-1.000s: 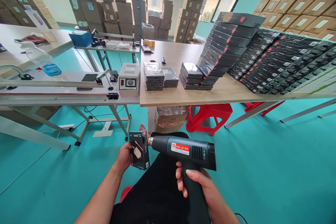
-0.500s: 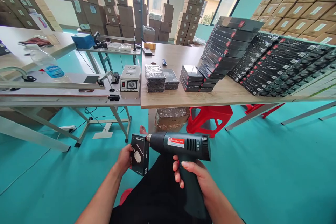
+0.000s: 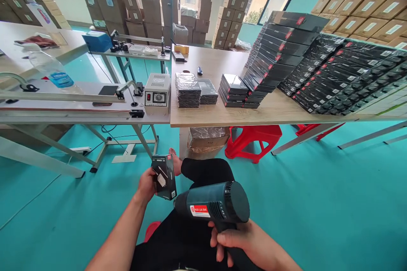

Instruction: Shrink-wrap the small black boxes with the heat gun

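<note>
My left hand (image 3: 147,186) grips a small black box (image 3: 164,178) by its left side. The box stands roughly upright, and its front shows a picture of a white charger and cable. My right hand (image 3: 233,241) is wrapped round the handle of a dark green heat gun (image 3: 206,201) with a red and white label. The gun's nozzle points left, close to the lower right corner of the box. Whether the nozzle touches the box, I cannot tell.
Ahead, a wooden table (image 3: 197,119) bears film-wrapped boxes (image 3: 187,89) and a tall stack of black boxes (image 3: 280,51). A sealing machine (image 3: 63,112) with a control box (image 3: 157,93) stands at left. A red stool (image 3: 254,139) and a carton (image 3: 208,139) sit below the table.
The heat gun has moved down and left and turned, showing more of its rear end; its nozzle went from the box's top right to lower right. The box has shifted slightly up and left.
</note>
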`<control>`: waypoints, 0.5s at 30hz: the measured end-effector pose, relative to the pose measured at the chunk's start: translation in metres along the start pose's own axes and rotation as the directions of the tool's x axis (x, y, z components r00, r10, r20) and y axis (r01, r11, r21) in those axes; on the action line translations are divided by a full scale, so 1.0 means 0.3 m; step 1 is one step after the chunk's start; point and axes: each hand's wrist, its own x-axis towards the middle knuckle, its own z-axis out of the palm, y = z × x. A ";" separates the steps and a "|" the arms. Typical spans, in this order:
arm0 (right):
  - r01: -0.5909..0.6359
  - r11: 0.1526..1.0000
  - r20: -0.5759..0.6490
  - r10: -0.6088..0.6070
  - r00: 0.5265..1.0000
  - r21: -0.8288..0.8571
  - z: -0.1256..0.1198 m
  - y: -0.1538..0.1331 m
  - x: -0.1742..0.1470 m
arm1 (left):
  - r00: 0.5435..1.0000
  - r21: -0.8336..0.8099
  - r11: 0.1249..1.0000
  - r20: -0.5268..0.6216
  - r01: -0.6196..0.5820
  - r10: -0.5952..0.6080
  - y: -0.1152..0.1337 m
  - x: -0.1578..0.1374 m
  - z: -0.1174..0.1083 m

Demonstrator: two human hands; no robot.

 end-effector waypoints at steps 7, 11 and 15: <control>0.088 0.994 -0.114 -0.080 0.990 0.066 -0.010 -0.037 -0.003 | 1.000 -0.001 1.000 0.004 0.024 -0.024 0.001 -0.001 0.002; 0.053 0.997 -0.073 -0.049 0.996 0.056 -0.017 -0.035 -0.014 | 1.000 -0.040 0.999 -0.006 0.020 -0.020 0.009 -0.003 0.004; 0.035 0.999 -0.022 -0.034 0.999 0.041 -0.007 0.004 -0.019 | 1.000 -0.115 0.993 -0.016 0.007 -0.009 0.012 -0.004 0.000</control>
